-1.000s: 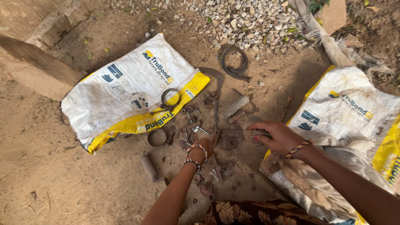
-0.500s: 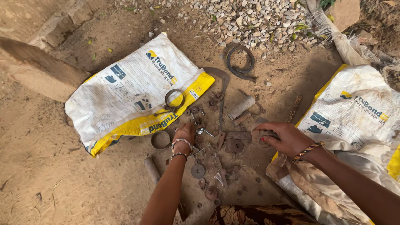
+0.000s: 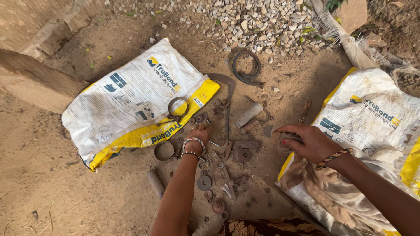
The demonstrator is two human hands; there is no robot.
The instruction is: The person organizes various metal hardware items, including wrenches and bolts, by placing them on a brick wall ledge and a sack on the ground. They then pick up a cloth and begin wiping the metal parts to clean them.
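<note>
My left hand (image 3: 199,133) reaches forward over a scatter of rusty metal parts (image 3: 227,148) on the dirt, its fingers curled on small pieces beside the edge of a white and yellow sack (image 3: 131,98). A rusty ring (image 3: 177,108) lies on that sack just beyond the fingers. My right hand (image 3: 306,140) rests at the corner of a second white and yellow sack (image 3: 372,126), fingers bent around a small dark piece; what exactly it grips is hidden. A long rusty tool (image 3: 227,105) and a pale cylinder (image 3: 248,114) lie between the hands.
A coil of dark wire (image 3: 247,70) lies near a gravel patch (image 3: 253,22) at the top. A stone block (image 3: 35,83) sits at the left. Another ring (image 3: 164,150), a short rod (image 3: 155,183) and discs (image 3: 204,182) lie near my left arm. Dirty cloth (image 3: 323,192) lies under my right arm.
My left hand has stretched further forward toward the sack's edge and the ring. My right hand has stayed almost where it was, by the right sack's corner.
</note>
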